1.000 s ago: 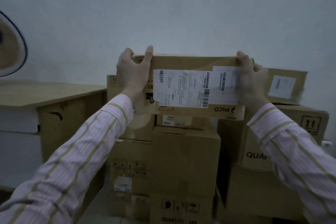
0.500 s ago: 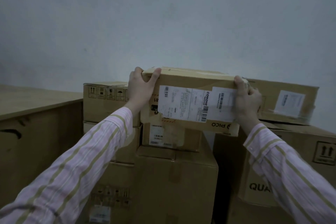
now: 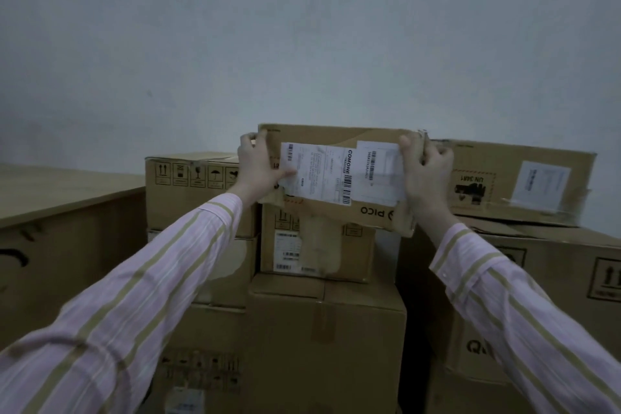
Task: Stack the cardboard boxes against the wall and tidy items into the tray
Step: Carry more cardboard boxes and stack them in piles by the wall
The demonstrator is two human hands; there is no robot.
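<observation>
A flat cardboard box (image 3: 339,178) with white shipping labels and upside-down PICO print sits on top of the middle stack, against the wall. My left hand (image 3: 260,170) grips its left end, fingers curled round the edge. My right hand (image 3: 425,175) grips its right end the same way. Under it is a smaller labelled box (image 3: 317,250) on a larger taped box (image 3: 327,343). No tray is in view.
A box with handling symbols (image 3: 191,188) tops the left stack. On the right, a flat box with a label (image 3: 524,180) lies on a large box (image 3: 551,276). A wooden table (image 3: 60,191) stands at the left. The grey wall (image 3: 336,44) is behind.
Both hands have carried the PICO box forward and set it lower onto the middle stack by the wall. The view has moved closer to the boxes.
</observation>
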